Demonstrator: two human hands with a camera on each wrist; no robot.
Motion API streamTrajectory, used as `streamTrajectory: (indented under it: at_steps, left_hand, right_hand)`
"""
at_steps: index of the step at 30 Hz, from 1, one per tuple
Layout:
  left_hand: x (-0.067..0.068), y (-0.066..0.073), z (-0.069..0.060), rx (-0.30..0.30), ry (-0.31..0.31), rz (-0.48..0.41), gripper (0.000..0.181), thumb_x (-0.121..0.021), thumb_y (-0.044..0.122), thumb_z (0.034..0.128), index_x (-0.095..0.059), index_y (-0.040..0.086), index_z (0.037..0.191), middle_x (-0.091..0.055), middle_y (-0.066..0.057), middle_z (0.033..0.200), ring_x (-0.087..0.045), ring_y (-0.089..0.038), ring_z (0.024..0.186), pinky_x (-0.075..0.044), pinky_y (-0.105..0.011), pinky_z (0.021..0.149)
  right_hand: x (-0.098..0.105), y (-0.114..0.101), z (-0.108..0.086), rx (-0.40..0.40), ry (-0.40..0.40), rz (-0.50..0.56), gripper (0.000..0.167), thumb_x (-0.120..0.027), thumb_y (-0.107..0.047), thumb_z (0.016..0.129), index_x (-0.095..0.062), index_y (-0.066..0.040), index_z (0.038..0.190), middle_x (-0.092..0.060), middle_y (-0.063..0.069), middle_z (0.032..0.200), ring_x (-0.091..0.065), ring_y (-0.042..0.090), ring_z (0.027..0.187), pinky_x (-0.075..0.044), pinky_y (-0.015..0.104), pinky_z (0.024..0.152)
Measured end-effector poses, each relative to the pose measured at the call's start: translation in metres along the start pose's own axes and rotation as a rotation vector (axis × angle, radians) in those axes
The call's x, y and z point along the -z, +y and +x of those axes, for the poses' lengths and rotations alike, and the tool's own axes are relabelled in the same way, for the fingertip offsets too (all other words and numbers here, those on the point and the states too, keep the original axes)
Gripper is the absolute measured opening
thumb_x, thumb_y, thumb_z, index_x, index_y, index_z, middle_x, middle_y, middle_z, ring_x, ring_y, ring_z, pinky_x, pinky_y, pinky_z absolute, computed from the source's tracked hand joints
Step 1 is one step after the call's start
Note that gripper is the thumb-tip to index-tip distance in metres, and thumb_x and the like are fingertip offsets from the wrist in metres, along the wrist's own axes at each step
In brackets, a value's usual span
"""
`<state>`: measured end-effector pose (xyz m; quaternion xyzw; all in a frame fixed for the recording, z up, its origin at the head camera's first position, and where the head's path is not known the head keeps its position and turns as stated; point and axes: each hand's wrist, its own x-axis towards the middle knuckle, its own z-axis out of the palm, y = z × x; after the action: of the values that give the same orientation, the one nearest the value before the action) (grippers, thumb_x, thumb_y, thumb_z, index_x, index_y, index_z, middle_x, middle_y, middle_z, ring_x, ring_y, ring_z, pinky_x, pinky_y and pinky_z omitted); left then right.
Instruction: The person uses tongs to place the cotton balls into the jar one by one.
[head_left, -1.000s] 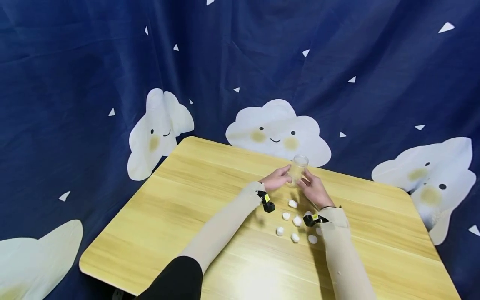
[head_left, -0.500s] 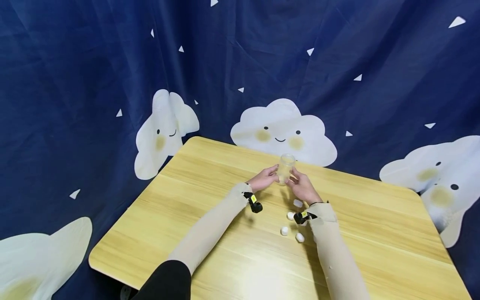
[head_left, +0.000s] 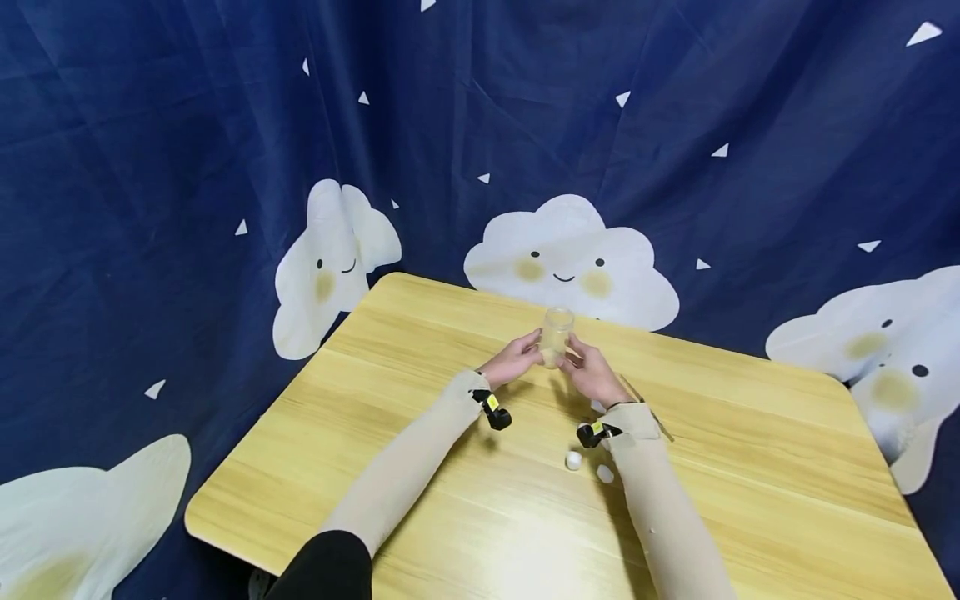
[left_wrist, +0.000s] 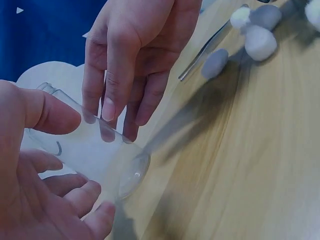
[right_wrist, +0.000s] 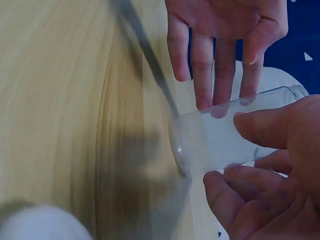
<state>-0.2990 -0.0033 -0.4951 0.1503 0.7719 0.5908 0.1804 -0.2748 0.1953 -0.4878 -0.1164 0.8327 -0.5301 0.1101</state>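
Note:
A clear glass jar (head_left: 556, 335) stands upright between the two hands near the table's far edge. My left hand (head_left: 513, 359) holds its left side, with the thumb (left_wrist: 57, 116) along the near wall and the other fingers round it. From the right, my right hand (head_left: 592, 372) holds it likewise, its thumb (right_wrist: 260, 125) on the glass. Nothing shows inside the jar. Whether its base touches the table, I cannot tell. Fluffy white balls, like cotton balls (head_left: 573, 460), lie near the right wrist; the right arm hides some.
A thin metal tool (head_left: 652, 412), perhaps tweezers, lies partly under the right wrist. Several white balls (left_wrist: 261, 43) are grouped beside it in the left wrist view. The wooden table (head_left: 337, 450) meets a dark blue curtain (head_left: 420, 125) printed with clouds at the back.
Both hands and the jar have moved left across the table. The right forearm now covers more of the white balls, and the metal tool has come into sight. The head view has shifted slightly.

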Motion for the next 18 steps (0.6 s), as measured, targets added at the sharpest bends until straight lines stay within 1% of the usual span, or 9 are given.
streamTrajectory:
  at_steps: [4,8,11,15,18]
  left_hand:
    - [0.002,-0.001,-0.005,-0.009,0.011,0.009,0.075,-0.055,0.015,0.102,-0.015,0.009,0.166,-0.026,-0.012,0.172,-0.032,-0.033,0.157,-0.028,-0.046,0.132]
    - [0.006,-0.006,-0.008,-0.021,0.017,-0.011,0.075,-0.054,0.013,0.1028,-0.015,0.009,0.166,-0.026,-0.013,0.172,-0.031,-0.032,0.158,-0.028,-0.045,0.132]
    - [0.009,-0.01,-0.01,-0.023,0.022,-0.028,0.074,-0.054,0.012,0.1035,-0.015,0.011,0.166,-0.025,-0.012,0.172,-0.03,-0.031,0.158,-0.027,-0.043,0.133]
    - [0.014,-0.014,-0.013,-0.025,0.041,-0.049,0.073,-0.055,0.013,0.1038,-0.017,0.013,0.166,-0.024,-0.009,0.173,-0.03,-0.029,0.158,-0.027,-0.041,0.133]
    - [0.017,-0.016,-0.017,-0.032,0.059,-0.054,0.074,-0.057,0.013,0.1024,-0.018,0.012,0.166,-0.022,-0.008,0.173,-0.03,-0.029,0.158,-0.028,-0.041,0.132]
  right_hand:
    - [-0.004,0.0,0.0,0.009,-0.016,0.011,0.071,-0.05,-0.006,0.108,-0.006,0.001,0.164,-0.013,0.026,0.172,-0.034,0.046,0.152,-0.044,0.048,0.12]
    - [-0.009,0.0,0.002,0.029,-0.008,0.013,0.07,-0.051,-0.006,0.108,-0.008,0.003,0.163,-0.018,0.025,0.171,-0.039,0.045,0.15,-0.045,0.047,0.119]
    - [-0.013,-0.001,0.003,0.043,-0.003,-0.013,0.071,-0.052,-0.006,0.108,-0.009,0.004,0.163,-0.021,0.026,0.17,-0.042,0.045,0.148,-0.047,0.047,0.118]
    - [-0.02,-0.004,0.006,0.043,-0.015,-0.019,0.072,-0.053,-0.006,0.107,-0.008,0.004,0.163,-0.019,0.024,0.171,-0.041,0.043,0.149,-0.047,0.044,0.118]
    - [-0.025,-0.006,0.007,0.04,-0.022,-0.018,0.073,-0.054,-0.005,0.106,-0.008,0.005,0.162,-0.017,0.023,0.172,-0.041,0.042,0.149,-0.047,0.042,0.118]
